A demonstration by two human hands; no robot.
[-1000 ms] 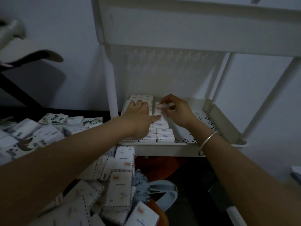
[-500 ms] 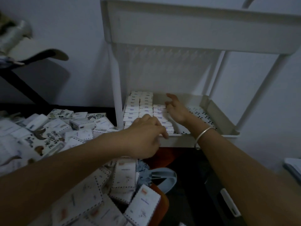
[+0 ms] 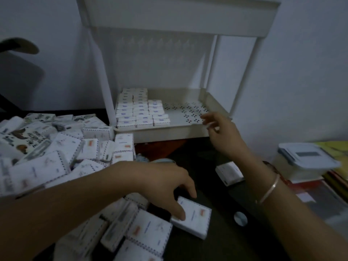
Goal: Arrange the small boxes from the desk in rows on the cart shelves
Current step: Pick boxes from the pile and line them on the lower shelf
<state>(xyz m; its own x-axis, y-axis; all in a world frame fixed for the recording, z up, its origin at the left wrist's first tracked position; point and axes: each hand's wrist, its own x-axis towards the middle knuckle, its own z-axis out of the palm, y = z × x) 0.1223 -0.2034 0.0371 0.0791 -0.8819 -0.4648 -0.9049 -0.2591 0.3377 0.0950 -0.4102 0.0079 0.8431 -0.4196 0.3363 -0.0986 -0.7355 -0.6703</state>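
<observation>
The left hand (image 3: 165, 187) reaches down in the lower middle of the frame onto a small white cardboard box with a dashed border (image 3: 195, 217). This box lies flat on the dark counter (image 3: 207, 249), at the right edge of a loose pile of similar white boxes (image 3: 56, 157). The fingers (image 3: 191, 192) curl over its far edge and the thumb presses its near left edge, so the hand pinches the box across its width; it does not look lifted yet.

The right hand (image 3: 222, 132) hovers at middle right, just in front of the rim of the perforated lower shelf (image 3: 180, 117) of the white plastic cart (image 3: 178, 17). Its fingers are loosely curled and blurred, and seem to hold nothing. On the left part of that shelf lie 3 neat rows of boxes (image 3: 141, 112), the 3rd stopping short of the back wall, with bare floor to their right. 1 lone white box (image 3: 228, 173) lies on the counter between the arms.

The box is probably light and fairly stiff, but thin card would dent under a hard squeeze, and its smooth printed faces may slip. A hold on 2 opposite edges, thumb against fingers as now, suits it best and leaves the underside free to set down flat. The open slots are behind the 3rd row or beside it
</observation>
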